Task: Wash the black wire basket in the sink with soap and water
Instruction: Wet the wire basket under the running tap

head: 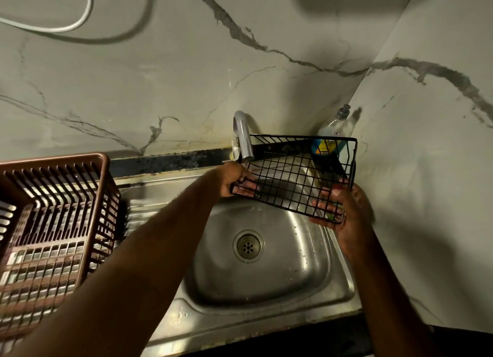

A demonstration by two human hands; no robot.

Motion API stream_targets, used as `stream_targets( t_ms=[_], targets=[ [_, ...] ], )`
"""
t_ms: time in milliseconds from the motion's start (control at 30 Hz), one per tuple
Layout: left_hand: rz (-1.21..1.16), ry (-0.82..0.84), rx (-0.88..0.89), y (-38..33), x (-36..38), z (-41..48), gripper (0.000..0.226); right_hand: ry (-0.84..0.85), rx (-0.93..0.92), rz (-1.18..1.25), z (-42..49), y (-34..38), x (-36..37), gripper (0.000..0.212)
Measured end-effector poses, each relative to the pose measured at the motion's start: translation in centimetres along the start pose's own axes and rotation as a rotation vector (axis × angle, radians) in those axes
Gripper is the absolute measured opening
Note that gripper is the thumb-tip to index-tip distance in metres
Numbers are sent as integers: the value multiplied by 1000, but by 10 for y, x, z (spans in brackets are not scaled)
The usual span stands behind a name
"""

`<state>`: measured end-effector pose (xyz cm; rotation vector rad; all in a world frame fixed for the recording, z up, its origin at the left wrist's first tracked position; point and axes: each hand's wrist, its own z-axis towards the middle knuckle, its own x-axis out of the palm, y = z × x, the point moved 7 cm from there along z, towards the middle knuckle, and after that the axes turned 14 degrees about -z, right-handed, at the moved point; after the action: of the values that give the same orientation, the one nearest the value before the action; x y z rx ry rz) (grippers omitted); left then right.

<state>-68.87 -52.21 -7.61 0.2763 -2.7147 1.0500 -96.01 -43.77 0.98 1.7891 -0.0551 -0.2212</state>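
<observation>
One black wire basket (293, 176), a rectangular grid with low sides, is tilted above the one stainless steel sink (266, 279), below the one curved metal tap (241, 135). The left hand (236, 179) curls its grip round the left edge. The right hand (344, 212) pinches the near right corner in its grip. One clear soap bottle (334, 133) stands behind.

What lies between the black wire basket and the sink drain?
Head view: only bare steel sink basin between the black wire basket and the drain; nothing else there.
</observation>
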Motion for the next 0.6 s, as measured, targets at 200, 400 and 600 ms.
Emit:
stream_targets(
  t_ms=[200, 400, 600],
  targets=[
    [117, -168, 235, -19, 1, 6, 30, -55, -58, -44, -6, 0, 3, 51],
    [499, -429, 468, -29, -7, -9, 37, -124, 6, 42, -15, -15, 3, 79],
    [420, -382, 338, -25, -5, 4, 28, -148, 25, 33, -28, -22, 12, 78]
  ],
)
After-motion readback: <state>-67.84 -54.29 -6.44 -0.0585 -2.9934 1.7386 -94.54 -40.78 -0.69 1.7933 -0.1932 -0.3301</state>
